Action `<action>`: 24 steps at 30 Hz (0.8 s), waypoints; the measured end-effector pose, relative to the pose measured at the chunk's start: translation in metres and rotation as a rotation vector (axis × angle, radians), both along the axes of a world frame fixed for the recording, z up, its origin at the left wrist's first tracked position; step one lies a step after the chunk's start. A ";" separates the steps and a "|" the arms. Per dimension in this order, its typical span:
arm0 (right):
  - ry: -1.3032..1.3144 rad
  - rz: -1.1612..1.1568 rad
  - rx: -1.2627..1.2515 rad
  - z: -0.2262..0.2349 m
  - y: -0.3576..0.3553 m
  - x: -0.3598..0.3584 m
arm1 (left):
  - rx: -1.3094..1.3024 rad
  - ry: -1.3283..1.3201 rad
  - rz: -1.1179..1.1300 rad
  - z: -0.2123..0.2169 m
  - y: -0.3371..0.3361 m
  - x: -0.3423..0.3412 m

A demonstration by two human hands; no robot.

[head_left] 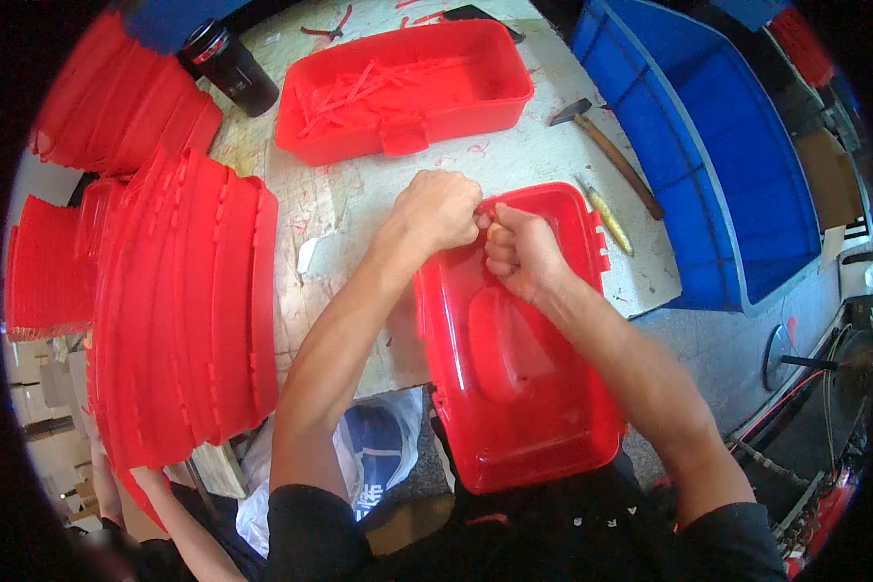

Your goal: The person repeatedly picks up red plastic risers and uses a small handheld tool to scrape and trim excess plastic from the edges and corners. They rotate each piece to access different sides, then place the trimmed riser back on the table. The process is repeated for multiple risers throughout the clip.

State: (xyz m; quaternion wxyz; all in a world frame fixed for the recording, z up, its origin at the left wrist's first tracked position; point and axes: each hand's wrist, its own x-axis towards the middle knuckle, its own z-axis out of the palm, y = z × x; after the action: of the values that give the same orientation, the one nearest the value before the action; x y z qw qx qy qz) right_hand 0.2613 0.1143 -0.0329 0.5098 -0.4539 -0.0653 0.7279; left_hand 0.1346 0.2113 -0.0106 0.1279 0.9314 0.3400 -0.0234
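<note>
A translucent red plastic case part, shaped like a deep lid with a raised oval in its floor, lies in front of me, its near end against my body. At its far end my left hand is closed in a fist by the rim. Close beside it, my right hand is closed too, thumb over curled fingers, above the case's inside. A tiny red bit shows between the two hands. What exactly their fingers grip is hidden.
A red bin holding red plastic strips stands beyond my hands. Tall stacks of red cases rise on the left, near a black tumbler. A hammer, a yellow-handled knife and a blue crate are right. Another person's arms reach in lower left.
</note>
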 end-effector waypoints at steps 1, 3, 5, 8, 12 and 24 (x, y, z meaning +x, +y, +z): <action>0.017 -0.026 0.014 -0.002 -0.002 -0.001 | 0.006 0.004 -0.014 0.001 0.001 0.002; 0.015 -0.067 0.018 -0.006 -0.006 -0.003 | 0.023 -0.006 -0.027 0.001 0.000 0.003; -0.046 -0.041 0.052 -0.007 -0.006 -0.004 | 0.037 -0.018 -0.025 0.000 0.000 0.002; -0.245 -0.010 0.126 -0.006 -0.001 -0.004 | 0.031 -0.058 0.000 -0.003 0.002 -0.002; -0.522 0.042 0.241 -0.006 0.005 -0.002 | 0.025 -0.035 0.000 -0.007 0.003 -0.003; -0.098 0.186 -0.022 0.010 0.002 0.019 | -0.413 -0.225 -0.089 -0.014 0.014 0.002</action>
State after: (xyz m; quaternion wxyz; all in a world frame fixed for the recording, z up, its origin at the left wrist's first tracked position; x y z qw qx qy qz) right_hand 0.2804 0.1158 -0.0226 0.4313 -0.4865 -0.1242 0.7496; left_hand 0.1369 0.2257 -0.0248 0.3517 0.8962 0.2703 0.0059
